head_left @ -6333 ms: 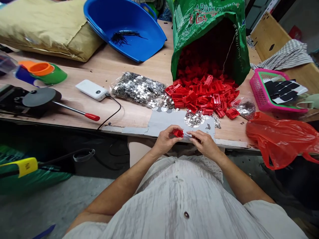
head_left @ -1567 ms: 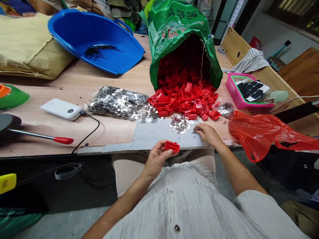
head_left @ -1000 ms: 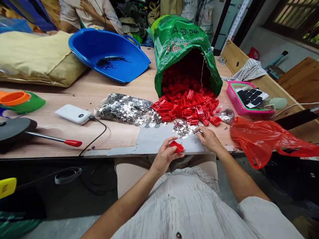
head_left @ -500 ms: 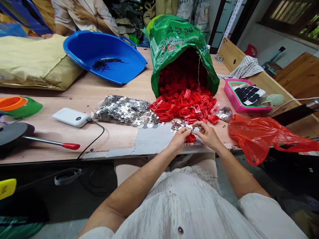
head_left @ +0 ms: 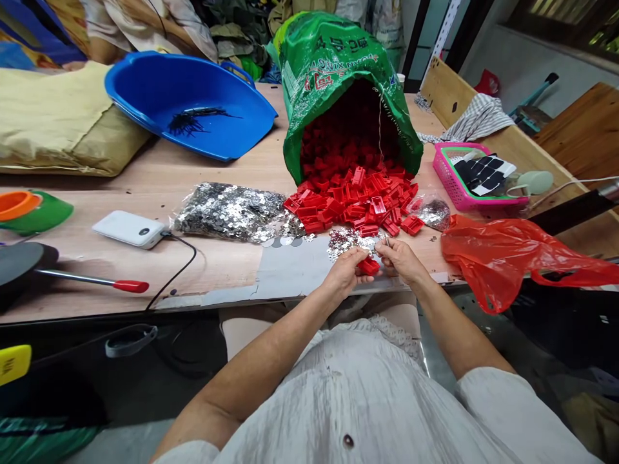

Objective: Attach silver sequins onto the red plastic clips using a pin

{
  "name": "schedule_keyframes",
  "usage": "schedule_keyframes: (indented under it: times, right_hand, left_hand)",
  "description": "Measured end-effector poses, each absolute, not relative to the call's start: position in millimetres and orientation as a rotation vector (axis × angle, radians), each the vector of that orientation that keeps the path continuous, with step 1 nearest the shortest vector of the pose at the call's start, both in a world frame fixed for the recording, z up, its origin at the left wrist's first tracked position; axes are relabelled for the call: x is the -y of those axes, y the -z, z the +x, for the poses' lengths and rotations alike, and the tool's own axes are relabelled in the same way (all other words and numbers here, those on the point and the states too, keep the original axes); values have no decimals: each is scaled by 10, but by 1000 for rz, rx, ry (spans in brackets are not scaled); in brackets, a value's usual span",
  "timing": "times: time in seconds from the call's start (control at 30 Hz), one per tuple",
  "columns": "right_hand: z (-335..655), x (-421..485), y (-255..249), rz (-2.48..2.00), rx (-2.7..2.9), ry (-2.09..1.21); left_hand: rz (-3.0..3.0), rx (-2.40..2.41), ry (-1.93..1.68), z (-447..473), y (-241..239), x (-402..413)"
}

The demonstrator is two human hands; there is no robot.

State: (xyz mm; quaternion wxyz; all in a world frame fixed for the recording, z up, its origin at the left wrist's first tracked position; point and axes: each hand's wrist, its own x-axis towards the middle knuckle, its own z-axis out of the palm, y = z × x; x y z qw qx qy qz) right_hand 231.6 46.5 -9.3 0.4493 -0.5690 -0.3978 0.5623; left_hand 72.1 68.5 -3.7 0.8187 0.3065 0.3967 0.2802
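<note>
Left grip is holding a boxy red plastic piece near flat, shiny bits; right grip is pinching a thin thing, too small to name. Both are sitting closer together than a second ago.

The wooden table carries plenty — green sack, red parts, blue basin, white power bank.

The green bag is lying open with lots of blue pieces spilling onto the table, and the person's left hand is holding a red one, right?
Not quite: the spilled pieces are red, not blue. The head view shows them coming from the open green bag onto the table, with a red one in the left hand.
</note>
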Motion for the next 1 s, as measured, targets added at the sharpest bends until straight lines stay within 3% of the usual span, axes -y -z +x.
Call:
schedule_keyframes:
  times: [0.17,0.57,0.83,1.0]
  right_hand:
    - [2358,-452,119,-1467,993,-1380]
    - [2505,-431,185,-2042,1712,-528]
    - [2510,-341,240,-2024,1778,-488]
    - [2432,-332,285,-2080,1833,-367]
  left_hand:
    - [628,-866,-569,726,55,-691]
    - [962,-1029,-428,714,66,-753]
    - [987,-1020,-370,499,15,-713]
    - [859,-910,-551,226,3,-590]
